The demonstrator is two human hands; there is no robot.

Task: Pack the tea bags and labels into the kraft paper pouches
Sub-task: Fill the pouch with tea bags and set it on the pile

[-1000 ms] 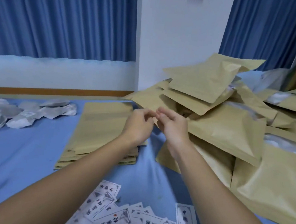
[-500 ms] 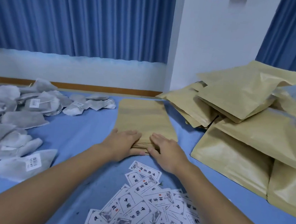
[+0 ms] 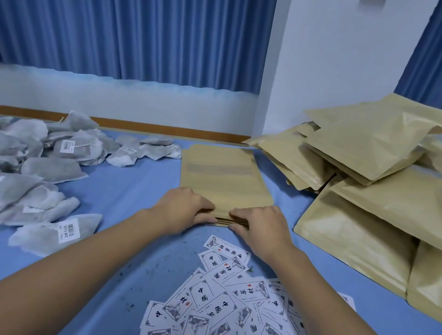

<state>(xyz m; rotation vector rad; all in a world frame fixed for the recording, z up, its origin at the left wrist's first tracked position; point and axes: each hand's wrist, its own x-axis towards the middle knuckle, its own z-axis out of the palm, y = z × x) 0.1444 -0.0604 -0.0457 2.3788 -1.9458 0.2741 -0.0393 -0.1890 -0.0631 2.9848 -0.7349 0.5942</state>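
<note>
A flat stack of empty kraft pouches (image 3: 224, 175) lies in the middle of the blue table. My left hand (image 3: 183, 209) and my right hand (image 3: 260, 222) sit at the stack's near edge, fingertips curled onto the top pouch's edge and almost meeting. White tea bags (image 3: 33, 171) with small barcode tags are heaped at the left. Printed paper labels (image 3: 231, 303) are scattered in front, between my forearms.
A tall pile of bulging kraft pouches (image 3: 380, 188) fills the right side, against a white wall column. Blue curtains hang behind. The blue table cloth (image 3: 129, 212) shows bare patches between the tea bags and the stack, with dark tea crumbs near the labels.
One second ago both hands were raised together near the pouch pile at the right. They dropped to the near edge of the flat stack and have stayed there, fingertips closing in on the top pouch.
</note>
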